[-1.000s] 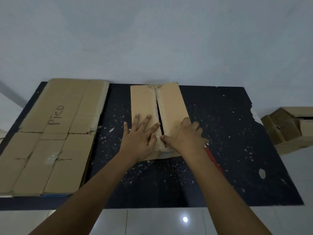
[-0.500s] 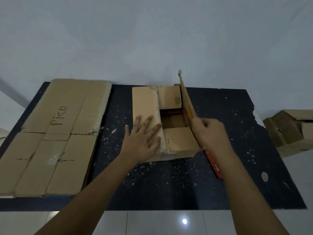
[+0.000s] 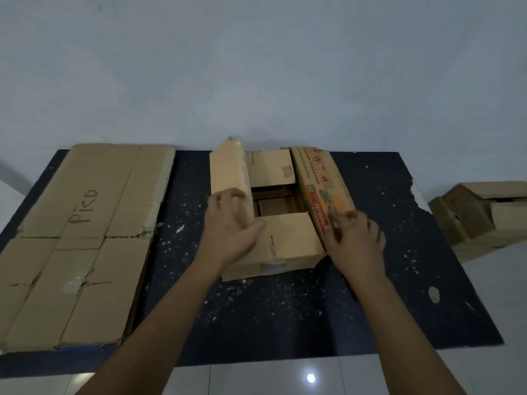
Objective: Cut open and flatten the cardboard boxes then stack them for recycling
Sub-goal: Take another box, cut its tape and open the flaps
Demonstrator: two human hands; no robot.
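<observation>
Gripping the box [image 3: 288,240]'s left flap, left hand [image 3: 228,235]; right hand [image 3: 353,240] seemingly released; inside shows only cardboard.

Brown cardboard box [image 3: 288,238] mid-mat, top flaps opened outward.

You have a dark mat [image 3: 370,252] flecked with pale scraps spread on the white tiled floor [image 3: 256,380]. On its left side lies a stack of flattened cardboard [image 3: 85,238] marked with handwriting. At the middle, toward the far edge, sits a cardboard box [image 3: 285,240] with its top flaps open. Off the mat's right edge, another crumpled box [image 3: 482,215] rests on the floor
</observation>
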